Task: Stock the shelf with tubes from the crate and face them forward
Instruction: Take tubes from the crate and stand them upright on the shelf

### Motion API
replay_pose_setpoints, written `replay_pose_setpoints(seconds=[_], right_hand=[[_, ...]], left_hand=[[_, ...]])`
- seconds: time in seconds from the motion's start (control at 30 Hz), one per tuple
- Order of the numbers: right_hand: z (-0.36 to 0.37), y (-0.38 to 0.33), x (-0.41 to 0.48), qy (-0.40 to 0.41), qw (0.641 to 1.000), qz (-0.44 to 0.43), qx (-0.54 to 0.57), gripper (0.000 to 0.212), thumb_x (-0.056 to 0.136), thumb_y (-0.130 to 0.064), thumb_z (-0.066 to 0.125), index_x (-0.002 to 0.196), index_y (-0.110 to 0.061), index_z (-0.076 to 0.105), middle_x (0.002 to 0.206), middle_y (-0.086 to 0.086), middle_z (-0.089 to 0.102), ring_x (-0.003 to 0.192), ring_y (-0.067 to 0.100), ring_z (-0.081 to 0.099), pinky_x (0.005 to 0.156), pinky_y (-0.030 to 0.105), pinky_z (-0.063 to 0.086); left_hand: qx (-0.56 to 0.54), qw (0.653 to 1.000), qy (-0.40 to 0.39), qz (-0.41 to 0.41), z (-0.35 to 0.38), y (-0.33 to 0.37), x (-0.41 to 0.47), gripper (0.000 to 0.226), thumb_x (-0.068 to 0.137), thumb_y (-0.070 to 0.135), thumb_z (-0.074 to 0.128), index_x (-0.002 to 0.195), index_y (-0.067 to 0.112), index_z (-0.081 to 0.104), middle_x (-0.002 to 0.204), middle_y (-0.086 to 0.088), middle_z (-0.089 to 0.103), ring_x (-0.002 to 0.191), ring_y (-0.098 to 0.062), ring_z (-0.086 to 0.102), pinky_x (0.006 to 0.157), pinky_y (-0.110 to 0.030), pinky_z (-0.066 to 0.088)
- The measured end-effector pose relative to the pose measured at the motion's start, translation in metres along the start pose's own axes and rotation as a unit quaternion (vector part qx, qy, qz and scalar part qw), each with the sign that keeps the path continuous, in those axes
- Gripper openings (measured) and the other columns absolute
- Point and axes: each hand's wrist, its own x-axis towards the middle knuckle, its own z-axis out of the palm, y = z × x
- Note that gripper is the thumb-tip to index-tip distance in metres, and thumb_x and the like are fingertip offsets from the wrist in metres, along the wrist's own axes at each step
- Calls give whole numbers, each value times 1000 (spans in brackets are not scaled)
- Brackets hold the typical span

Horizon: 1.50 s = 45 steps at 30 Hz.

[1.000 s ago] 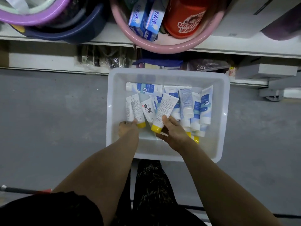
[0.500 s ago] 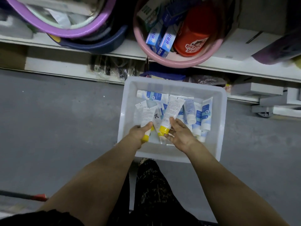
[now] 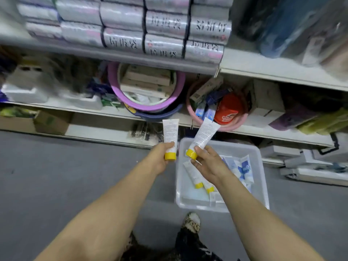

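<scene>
My left fingers [image 3: 168, 146] grasp yellow-capped tube [image 3: 170, 133], cap down, left of crate [image 3: 195, 204] — right fingers [image 3: 200, 149] grasp second tube [image 3: 204, 135], tilted right, over crate's far-left corner. Other tubes [image 3: 194, 174] inside crate.

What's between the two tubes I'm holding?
Nothing. In the head view the left tube and right tube are apart, with only the crate rim behind the gap.
</scene>
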Motion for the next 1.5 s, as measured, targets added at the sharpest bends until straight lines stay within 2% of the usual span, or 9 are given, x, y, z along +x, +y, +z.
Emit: replay_pose_setpoints(seconds=[0.23,0.4,0.5,0.6,1.0,1.17,1.23,1.33,1.5], right_hand=[[182,-16,-38,-79,990,-114,-27,25,92,-4,62,114,-15,59,94,4,73,82,19,67,66,30,53],[300,-41,-69,-139,970,-194,-41,19,93,-2,59,103,-17,57,89,3,69,70,15,67,60,27,53],[357,-59,-87,-188,955,-226,-44,21,92,-2,60,109,-15,57,90,4,70,68,15,67,61,28,52],[412,-77,-103,-216,944,-245,-40,27,92,-1,60,114,-15,56,90,5,72,68,15,69,58,26,53],[624,-180,-122,-338,868,-357,-71,45,77,-10,69,120,-7,57,107,15,71,89,24,69,68,33,57],[716,-226,-109,-355,852,-379,-73,45,79,-7,70,122,-7,56,114,19,70,97,30,70,78,40,59],[750,-242,-100,-343,847,-395,-91,39,82,-4,70,119,-9,57,112,16,72,99,31,70,86,46,57],[795,-259,-81,-310,851,-409,-111,39,85,-6,71,120,-14,57,113,11,72,100,28,71,77,38,59],[850,-270,-38,-239,870,-413,-127,42,85,-9,73,125,-9,58,118,10,68,105,28,67,78,37,58]], left_hand=[[30,984,-57,167,-109,123,-97,23,92,8,60,115,7,63,93,-7,70,71,-16,65,54,-21,52],[28,958,-39,281,-173,211,-172,18,89,6,64,105,12,61,87,-5,69,58,-12,65,49,-21,52],[5,943,-37,332,-198,262,-211,26,89,5,65,112,14,58,98,-6,68,67,-15,65,55,-25,52],[-17,926,-29,375,-214,309,-246,28,88,2,65,110,17,56,91,2,68,69,-11,65,50,-20,51],[-31,846,-27,531,-274,509,-319,37,79,-1,74,110,11,58,98,-9,72,79,-23,69,64,-29,55],[-8,831,-4,557,-301,601,-330,33,78,2,76,105,14,60,89,-11,76,73,-25,72,58,-29,57],[4,821,20,570,-314,637,-328,37,76,3,79,106,14,61,91,-11,76,81,-28,73,69,-36,60],[13,805,48,591,-336,683,-314,39,73,2,81,105,11,61,97,-11,75,91,-30,72,86,-42,58],[15,791,120,600,-364,756,-274,38,70,5,84,101,12,63,98,-8,73,89,-25,70,80,-37,57]])
